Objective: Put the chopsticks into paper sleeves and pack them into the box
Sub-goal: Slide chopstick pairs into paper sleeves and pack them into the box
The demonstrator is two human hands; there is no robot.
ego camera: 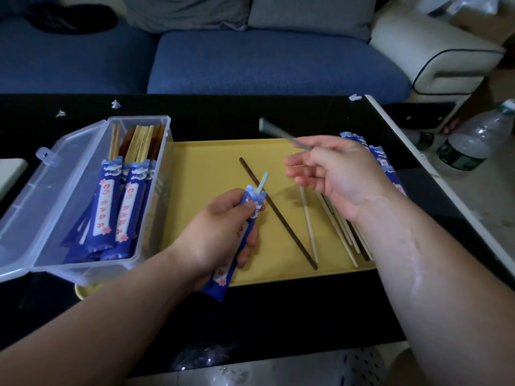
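Left hand (220,232): grips paper sleeve (252,196), one chopstick (264,181) inside.
Right hand (340,176): pinches second chopstick (278,133), far-right of the sleeve.
Box (145,119): left of left hand.
Risk: tip may miss the narrow mouth and tear the paper.

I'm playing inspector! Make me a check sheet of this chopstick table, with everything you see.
Surface: black table with a yellow tray on it.
Job's things: open clear box holding sleeved chopsticks; dark chopstick and pale loose chopsticks on the tray; spare sleeves at the tray's right edge.
Clutter: paper scraps at the table's far edge.
Hands: left hand grips a blue sleeve with one pale chopstick end sticking out; right hand pinches a second pale chopstick in the air.
Cables: nothing seen.
Surroundings: blue sofa; plastic bottle beside the table, right.
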